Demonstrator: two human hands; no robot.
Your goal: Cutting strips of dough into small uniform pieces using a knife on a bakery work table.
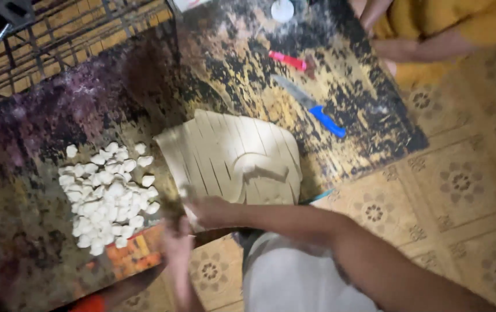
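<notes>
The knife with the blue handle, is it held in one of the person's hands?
No, the blue-handled knife lies alone on the dark board, apart from both hands, which are near the sliced dough sheet.

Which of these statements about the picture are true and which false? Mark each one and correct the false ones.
1. The dough sheet is cut into strips. True.
2. The small dough pieces lie to the right of the sheet. False: they are heaped on its left.
3. The knife has a blue handle. True.
4. The right hand holds the knife. False: the knife lies apart on the board; the hand is at the sheet's near edge.
5. The left hand is near the sheet's near edge. True.
</notes>
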